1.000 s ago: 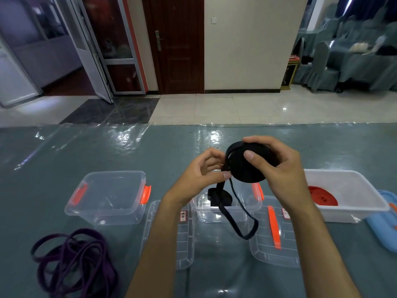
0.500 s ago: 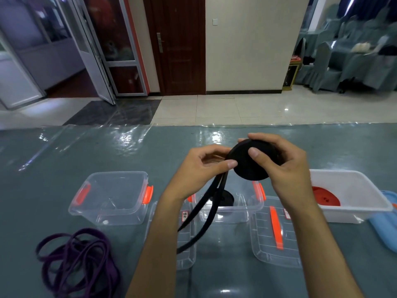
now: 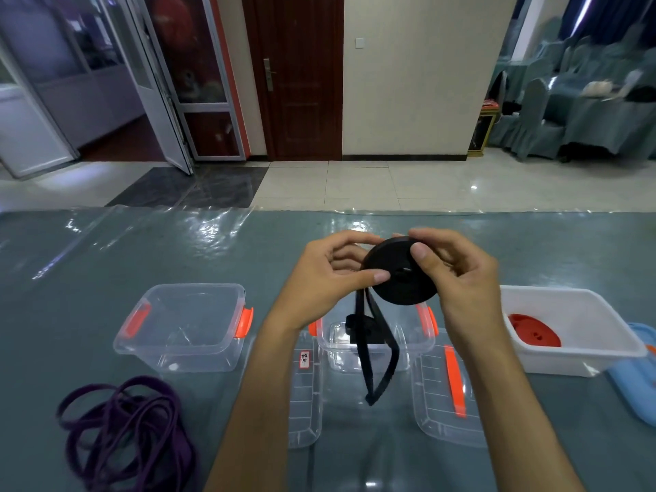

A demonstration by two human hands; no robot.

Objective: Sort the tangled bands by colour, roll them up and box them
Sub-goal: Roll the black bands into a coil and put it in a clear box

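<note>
Three boxes in a row on bench (image 3: pixel 106 264): left box (image 3: pixel 184 326), middle box (image 3: pixel 376 344), right box (image 3: pixel 571 328); loose bands (image 3: pixel 127 435) before left box.

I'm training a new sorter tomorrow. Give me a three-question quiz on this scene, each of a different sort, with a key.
1. True or false: the purple band is already rolled up.
2. Which container holds the red roll? A) white tub B) left clear box C) blue lid
3. Fill in: both the left hand and the right hand hold the ____ roll, whose loose tail hangs down.

Key: 1 false; 2 A; 3 black.
</note>
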